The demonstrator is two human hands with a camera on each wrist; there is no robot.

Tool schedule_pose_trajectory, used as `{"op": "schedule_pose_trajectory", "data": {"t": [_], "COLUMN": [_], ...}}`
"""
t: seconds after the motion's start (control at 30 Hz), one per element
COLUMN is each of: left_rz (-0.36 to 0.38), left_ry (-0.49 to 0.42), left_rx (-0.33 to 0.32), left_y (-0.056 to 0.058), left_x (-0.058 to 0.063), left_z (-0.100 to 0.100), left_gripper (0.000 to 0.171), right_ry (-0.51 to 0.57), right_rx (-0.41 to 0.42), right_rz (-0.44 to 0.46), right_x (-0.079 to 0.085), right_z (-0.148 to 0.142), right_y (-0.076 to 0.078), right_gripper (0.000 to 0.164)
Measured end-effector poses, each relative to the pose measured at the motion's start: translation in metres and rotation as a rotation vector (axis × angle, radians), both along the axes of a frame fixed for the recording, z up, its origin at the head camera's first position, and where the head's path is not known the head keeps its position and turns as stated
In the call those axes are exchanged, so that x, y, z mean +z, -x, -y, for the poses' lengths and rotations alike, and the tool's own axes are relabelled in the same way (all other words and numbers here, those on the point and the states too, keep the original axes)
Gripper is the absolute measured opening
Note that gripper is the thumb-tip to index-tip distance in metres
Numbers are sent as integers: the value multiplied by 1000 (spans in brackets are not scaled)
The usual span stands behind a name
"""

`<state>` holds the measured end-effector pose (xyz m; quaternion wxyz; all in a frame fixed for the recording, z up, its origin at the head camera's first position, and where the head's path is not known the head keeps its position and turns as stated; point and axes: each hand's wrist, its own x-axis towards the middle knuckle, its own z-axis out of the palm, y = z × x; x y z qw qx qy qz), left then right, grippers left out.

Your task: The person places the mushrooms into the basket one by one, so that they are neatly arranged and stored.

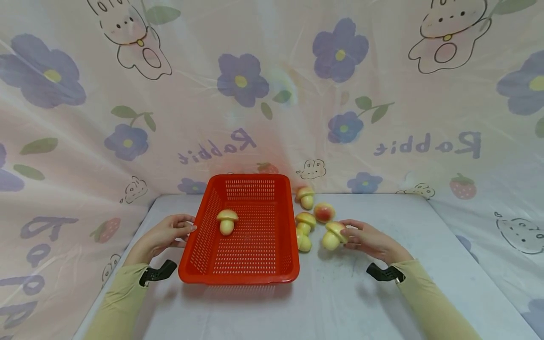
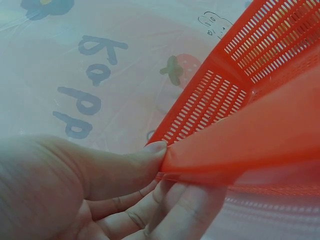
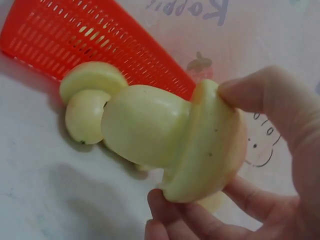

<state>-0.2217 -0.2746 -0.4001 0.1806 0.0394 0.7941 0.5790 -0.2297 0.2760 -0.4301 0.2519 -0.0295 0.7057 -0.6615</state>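
Observation:
A red plastic basket [image 1: 244, 278] with slotted walls stands on the table, and one toy mushroom [image 1: 227, 222] lies inside it, left of centre. The left hand [image 1: 173, 231] pinches the basket's left rim [image 2: 200, 155] between thumb and fingers. To the right of the basket, the right hand [image 1: 369, 240] holds another toy mushroom [image 1: 333, 236] by its cap; in the right wrist view thumb and fingers grip the cap [image 3: 210, 145], with the pale stem [image 3: 142, 125] pointing left.
Along the basket's right side lie several more toy mushrooms [image 1: 305, 197], [image 1: 305, 222], [image 1: 303, 242] and a rounded red-yellow piece [image 1: 325, 212]. A patterned curtain [image 1: 289, 94] hangs behind the white table [image 1: 331, 302].

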Motion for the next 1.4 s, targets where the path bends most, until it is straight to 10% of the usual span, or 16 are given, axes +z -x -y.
{"op": "schedule_pose_trajectory", "data": {"t": [1.4], "left_rz": [-2], "left_ry": [-8], "left_rx": [-4], "left_y": [-1], "left_x": [1], "left_z": [-2], "left_gripper": [49], "right_ry": [12], "right_rx": [123], "right_rz": [-140], "right_x": [79], "right_z": [76], "right_y": [41], "right_gripper": [52]}}
